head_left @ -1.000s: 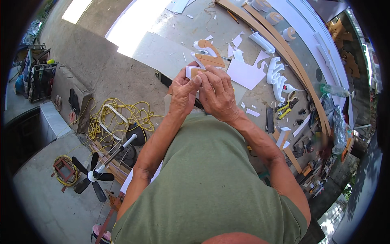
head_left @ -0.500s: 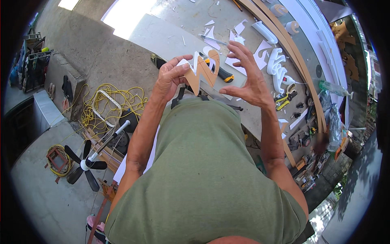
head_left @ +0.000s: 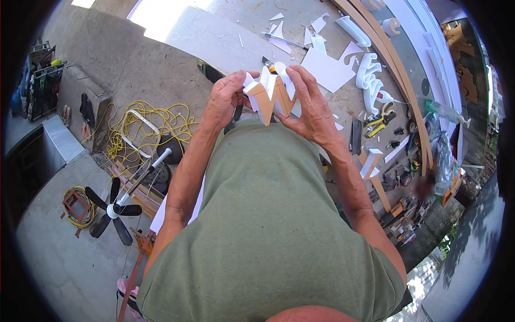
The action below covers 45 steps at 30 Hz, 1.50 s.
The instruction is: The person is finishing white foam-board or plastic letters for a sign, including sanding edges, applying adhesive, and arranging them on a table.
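Note:
A zigzag, letter-shaped piece (head_left: 263, 102) with tan faces and white sides is held up over the near edge of the worktable (head_left: 214, 45), just in front of my green shirt. My left hand (head_left: 224, 102) pinches its left end. Around the right end close the fingers and thumb of my right hand (head_left: 312, 112), the fingers above and the thumb below. Behind the piece, a small yellow-and-black part of a cutter (head_left: 272, 68) shows; the remainder is hidden. White offcuts (head_left: 331, 72) and a pen (head_left: 284, 40) lie beyond my right hand.
White cut-out lettering (head_left: 368, 83) stands on the table at right, near yellow-handled pliers (head_left: 380, 122). Long tan strips (head_left: 399, 70) curve along the far right, with a clear bottle (head_left: 445, 112) beyond. On the floor at left are a tangled yellow cord (head_left: 123, 134) and a black-bladed fan (head_left: 111, 211).
My right hand has come left from its spread pose and closed on the piece's right end. The piece has turned, showing more of its white sides.

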Available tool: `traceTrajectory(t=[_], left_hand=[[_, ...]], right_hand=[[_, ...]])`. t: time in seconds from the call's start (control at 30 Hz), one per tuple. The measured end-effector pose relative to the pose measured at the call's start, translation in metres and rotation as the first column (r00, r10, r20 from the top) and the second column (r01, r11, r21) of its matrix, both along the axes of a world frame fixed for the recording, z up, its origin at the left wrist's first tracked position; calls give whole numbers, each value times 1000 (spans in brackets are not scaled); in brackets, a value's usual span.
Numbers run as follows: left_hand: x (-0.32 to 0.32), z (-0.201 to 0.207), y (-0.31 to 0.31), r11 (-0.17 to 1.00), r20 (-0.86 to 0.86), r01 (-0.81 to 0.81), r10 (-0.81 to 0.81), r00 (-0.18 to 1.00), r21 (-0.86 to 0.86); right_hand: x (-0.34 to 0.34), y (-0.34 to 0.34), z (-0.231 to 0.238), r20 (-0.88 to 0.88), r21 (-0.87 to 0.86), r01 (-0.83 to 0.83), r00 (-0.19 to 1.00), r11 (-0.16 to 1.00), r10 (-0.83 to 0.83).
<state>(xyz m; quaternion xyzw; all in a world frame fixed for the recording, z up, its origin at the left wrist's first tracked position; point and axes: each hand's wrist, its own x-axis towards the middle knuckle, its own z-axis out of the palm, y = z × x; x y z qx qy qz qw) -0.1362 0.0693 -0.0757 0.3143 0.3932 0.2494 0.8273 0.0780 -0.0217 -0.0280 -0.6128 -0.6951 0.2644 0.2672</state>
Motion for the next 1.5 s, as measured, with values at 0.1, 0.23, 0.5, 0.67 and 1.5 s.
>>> traceTrajectory(t=[0.1, 0.23, 0.5, 0.67, 1.5], left_hand=[[-1, -10, -3, 999, -32, -19, 20, 999, 34], [-2, -16, -1, 999, -29, -48, 48, 998, 8], [-2, -19, 9, 993, -9, -112, 112, 994, -42], [5, -20, 15, 991, -3, -106, 106, 994, -82], [102, -14, 100, 984, -54, 168, -171, 984, -54]], right_hand=[[5, -4, -3, -52, 19, 28, 998, 999, -27], [16, -15, -11, -109, -1, 186, 977, 983, -185], [60, -37, -54, 127, -35, 444, 891, 895, -437], [65, -38, -54, 24, -92, 524, 851, 846, -525], [331, 12, 76, -888, -111, 471, 349, 875, -300]])
